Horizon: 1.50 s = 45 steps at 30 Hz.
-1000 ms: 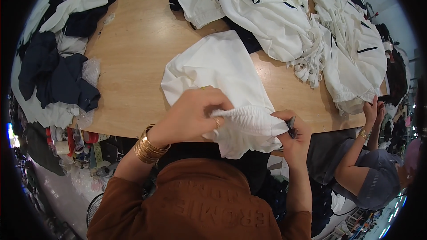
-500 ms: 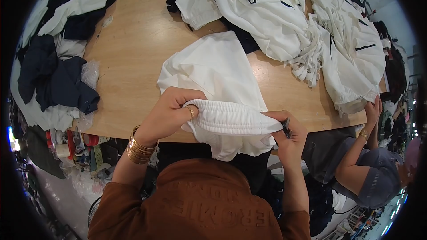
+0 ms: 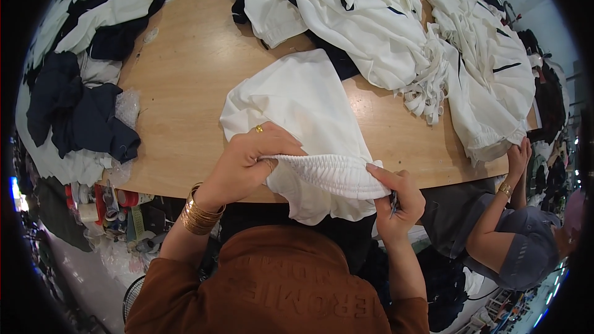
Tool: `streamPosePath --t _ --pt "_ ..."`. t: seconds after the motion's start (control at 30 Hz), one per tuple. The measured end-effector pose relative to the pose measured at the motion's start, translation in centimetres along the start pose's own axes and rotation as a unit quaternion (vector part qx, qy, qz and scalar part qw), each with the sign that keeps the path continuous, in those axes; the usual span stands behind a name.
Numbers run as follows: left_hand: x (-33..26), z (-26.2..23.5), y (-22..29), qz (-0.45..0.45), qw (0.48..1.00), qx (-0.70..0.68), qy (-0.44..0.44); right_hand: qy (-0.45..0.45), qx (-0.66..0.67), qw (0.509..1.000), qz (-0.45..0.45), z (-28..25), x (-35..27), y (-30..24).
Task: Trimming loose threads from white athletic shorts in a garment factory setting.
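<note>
While one second ago the elastic waistband (image 3: 334, 175) was bunched short between the two hands, it is now pulled out long and flat, and the hands are further apart. The left hand (image 3: 250, 161) pinches one end with thumb and fingers closed on the gathered cloth; the right hand (image 3: 396, 201) grips the other end, and a small dark tool (image 3: 393, 203) sticks out from its closed fingers. I judge that the person is stretching the band to look along its seam, so the checking of this piece is in progress. The white garment (image 3: 303, 111) itself lies on the near edge of the wooden table (image 3: 185, 80), with its lower part hanging over the edge toward the person.

The table is pale wood. A large heap of white clothes (image 3: 402, 31) with dark stripes covers its far side, and dark navy clothes (image 3: 74, 111) lie at the left. At the right, another person (image 3: 513, 235) in grey reaches up to the heap.
</note>
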<state>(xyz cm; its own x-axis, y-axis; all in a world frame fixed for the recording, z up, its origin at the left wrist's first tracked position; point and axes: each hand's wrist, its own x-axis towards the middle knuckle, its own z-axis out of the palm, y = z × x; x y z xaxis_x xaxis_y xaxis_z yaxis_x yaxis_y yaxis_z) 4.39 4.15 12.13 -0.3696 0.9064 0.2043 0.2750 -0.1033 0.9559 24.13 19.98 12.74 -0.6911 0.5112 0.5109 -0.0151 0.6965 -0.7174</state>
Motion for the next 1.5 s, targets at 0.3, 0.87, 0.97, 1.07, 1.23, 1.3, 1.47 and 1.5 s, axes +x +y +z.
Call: streamPosePath --t 0.3,0.87,0.97,1.07,1.23,1.3,1.47,1.5 --pt "1.7 2.1 2.5 -0.057 0.994 -0.026 -0.086 0.012 -0.078 0.992 -0.097 1.1 -0.6 -0.1" --pt "1.8 3.0 2.9 -0.082 0.989 -0.063 -0.101 -0.137 0.017 0.990 0.029 -2.3 2.6 -3.8" --pt "1.9 3.0 3.0 -0.070 0.991 -0.039 -0.108 -0.153 -0.008 0.988 0.019 -1.4 2.5 -3.6" --pt "2.0 3.2 3.0 -0.065 0.992 -0.010 -0.108 -0.172 -0.038 0.984 0.032 -1.2 2.4 -3.5" --pt "1.8 3.1 3.1 -0.109 0.984 -0.087 -0.106 -0.086 0.039 0.986 0.134 -1.6 2.3 -2.2" --pt "1.9 3.0 3.0 -0.111 0.983 -0.093 -0.110 -0.107 0.033 0.982 0.154 -2.2 2.7 -2.9" --pt "2.0 3.0 3.1 -0.096 0.985 -0.084 -0.114 -0.144 0.023 0.980 0.139 -1.6 2.7 -3.5" --pt "2.0 3.0 3.1 -0.093 0.986 -0.066 -0.120 -0.148 0.016 0.983 0.106 -1.3 2.6 -3.1"
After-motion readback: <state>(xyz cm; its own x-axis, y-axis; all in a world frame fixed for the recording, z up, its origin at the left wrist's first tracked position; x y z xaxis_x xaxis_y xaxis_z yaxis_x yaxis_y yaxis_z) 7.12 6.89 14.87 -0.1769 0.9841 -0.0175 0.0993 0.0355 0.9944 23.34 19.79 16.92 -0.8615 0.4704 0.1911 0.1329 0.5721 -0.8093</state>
